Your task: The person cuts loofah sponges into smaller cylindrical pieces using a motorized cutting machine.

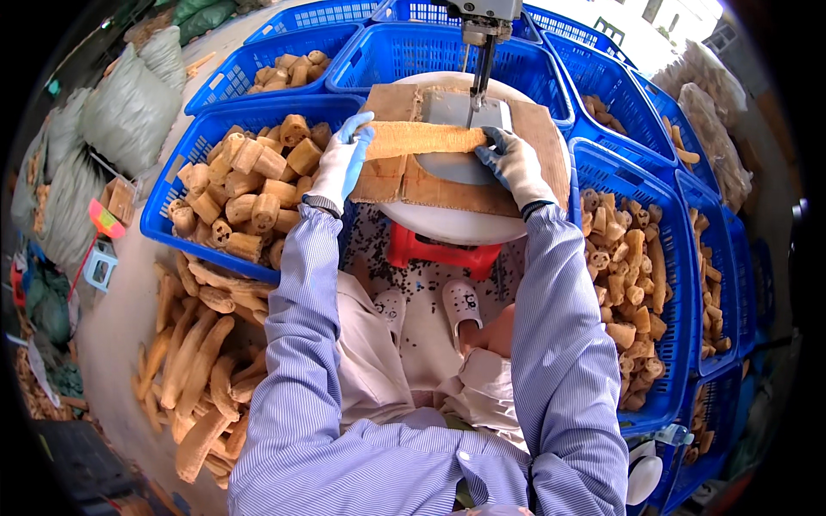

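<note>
Far left, at 10 o'clock, pale woven sacks [133,112] stand on the floor. At 8 o'clock lies a loose pile of long dried loofahs [202,365]. Nearer the centre at 10 o'clock, a blue plastic basket [185,247] is filled with short cut loofah sections [245,159].

The left hand [338,168], in a white glove with blue-coated fingers, is at 11 o'clock. Its fingers are closed on the left end of a single loofah length [422,138]; the glove covers that end.

The loofah length lies at 12 o'clock, roughly level on a 9-to-3 line, its middle bare between the hands. It is above a brown board [379,185] on a round white top; contact with the board cannot be determined. A machine head [492,10] stands just past 12 o'clock, its narrow vertical lower part ending close to the loofah's right portion. Whether they touch cannot be told.

The right hand [518,168], similarly gloved, is between 1 and 2 o'clock. Its thumb and forefinger are clamped on the loofah's right end, the tips around that end.

At 3 o'clock, a second blue basket [615,168] contains further loofah pieces [632,284].
</note>
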Demonstrator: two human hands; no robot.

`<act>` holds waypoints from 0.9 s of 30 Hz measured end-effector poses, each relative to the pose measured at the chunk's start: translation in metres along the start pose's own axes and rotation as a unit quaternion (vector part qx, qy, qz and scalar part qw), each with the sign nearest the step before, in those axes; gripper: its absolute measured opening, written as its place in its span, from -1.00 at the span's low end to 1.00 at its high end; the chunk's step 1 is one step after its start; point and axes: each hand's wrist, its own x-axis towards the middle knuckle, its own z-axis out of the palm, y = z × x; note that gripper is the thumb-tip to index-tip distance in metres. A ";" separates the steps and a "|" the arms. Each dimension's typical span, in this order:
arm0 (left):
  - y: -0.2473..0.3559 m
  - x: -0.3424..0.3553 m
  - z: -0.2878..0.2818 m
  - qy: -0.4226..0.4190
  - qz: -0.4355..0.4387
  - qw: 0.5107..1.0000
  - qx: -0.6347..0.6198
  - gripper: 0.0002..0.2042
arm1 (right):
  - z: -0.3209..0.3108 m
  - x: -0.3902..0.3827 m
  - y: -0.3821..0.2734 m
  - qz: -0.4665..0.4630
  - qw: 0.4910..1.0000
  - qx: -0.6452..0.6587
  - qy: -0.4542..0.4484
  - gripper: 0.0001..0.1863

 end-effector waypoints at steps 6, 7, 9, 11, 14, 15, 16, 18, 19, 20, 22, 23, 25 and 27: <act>-0.014 0.027 0.012 0.063 -0.034 0.992 0.109 -0.63 | 0.006 0.017 -0.010 0.085 0.993 -0.076 0.029 -0.47; -0.018 0.031 0.013 0.069 -0.055 0.991 0.097 -0.62 | 0.006 0.021 -0.015 0.112 0.989 -0.088 0.029 -0.48; -0.024 0.043 0.016 0.078 -0.088 0.991 0.071 -0.59 | 0.010 0.035 0.002 0.090 0.991 -0.081 0.053 -0.49; -0.022 0.047 0.007 0.074 -0.096 0.992 0.034 -0.56 | 0.010 0.038 0.009 0.081 0.994 -0.041 0.055 -0.53; -0.003 0.027 -0.010 0.061 -0.168 0.979 -0.103 -0.47 | -0.005 0.012 0.032 0.067 0.987 0.137 0.043 -0.62; 0.019 0.008 -0.011 0.066 -0.220 0.950 -0.214 -0.45 | -0.013 -0.002 0.039 0.060 0.977 0.199 0.044 -0.63; 0.005 0.002 -0.030 -0.001 -0.241 0.944 -0.227 -0.47 | -0.020 -0.020 0.037 0.075 0.968 0.236 0.040 -0.67; 0.031 -0.039 -0.033 -0.084 -0.236 0.927 -0.280 -0.52 | -0.044 -0.076 0.032 0.114 0.947 0.296 0.058 -0.72; 0.035 -0.054 -0.036 -0.129 -0.227 0.920 -0.292 -0.53 | -0.055 -0.105 0.027 0.129 0.934 0.324 0.078 -0.74; 0.028 -0.064 -0.035 -0.139 -0.233 0.915 -0.298 -0.53 | -0.061 -0.129 0.027 0.102 0.930 0.337 0.106 -0.74; 0.024 -0.084 -0.026 -0.175 -0.263 0.879 -0.356 -0.55 | -0.072 -0.173 0.032 0.088 0.917 0.356 0.158 -0.75; 0.025 -0.091 -0.019 -0.188 -0.285 0.859 -0.381 -0.55 | -0.076 -0.190 0.030 0.094 0.906 0.377 0.168 -0.76; 0.024 -0.108 -0.004 -0.212 -0.331 0.814 -0.429 -0.53 | -0.078 -0.218 0.021 0.099 0.899 0.386 0.182 -0.75; 0.038 -0.119 0.017 -0.275 -0.342 0.766 -0.469 -0.46 | -0.082 -0.240 -0.006 0.094 0.892 0.406 0.174 -0.55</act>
